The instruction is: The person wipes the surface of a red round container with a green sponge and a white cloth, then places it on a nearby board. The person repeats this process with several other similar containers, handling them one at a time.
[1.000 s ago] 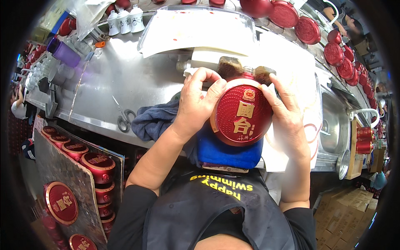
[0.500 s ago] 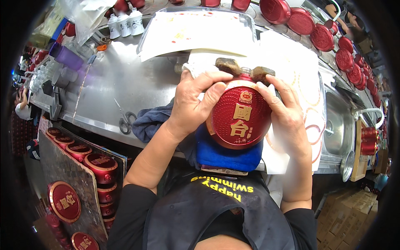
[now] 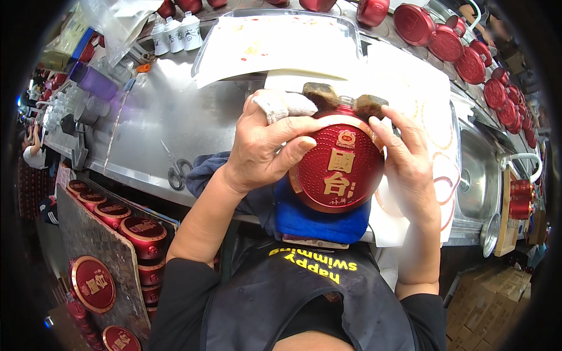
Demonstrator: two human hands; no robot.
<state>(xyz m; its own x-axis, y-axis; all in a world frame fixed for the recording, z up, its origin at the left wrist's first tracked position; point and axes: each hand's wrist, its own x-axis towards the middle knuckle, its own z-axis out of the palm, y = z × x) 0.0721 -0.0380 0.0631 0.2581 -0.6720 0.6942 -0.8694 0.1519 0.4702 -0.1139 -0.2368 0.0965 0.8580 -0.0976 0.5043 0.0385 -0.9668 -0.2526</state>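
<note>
From my feed: steel bench, sink right. Left hand half-curled round white cloth; right hand bent at red bottle, grip unclear.

The round bottle is deep red with a fine dot pattern, gold characters and a copper-toned rim. At the near edge of the counter, the cloth is bright blue.

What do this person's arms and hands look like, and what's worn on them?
The left hand and right hand are gloveless, the forearms bare, with no watch visible. Black sleeves end around the elbows. White fabric sits at the left hand; I cannot tell whether it is worn.
</note>
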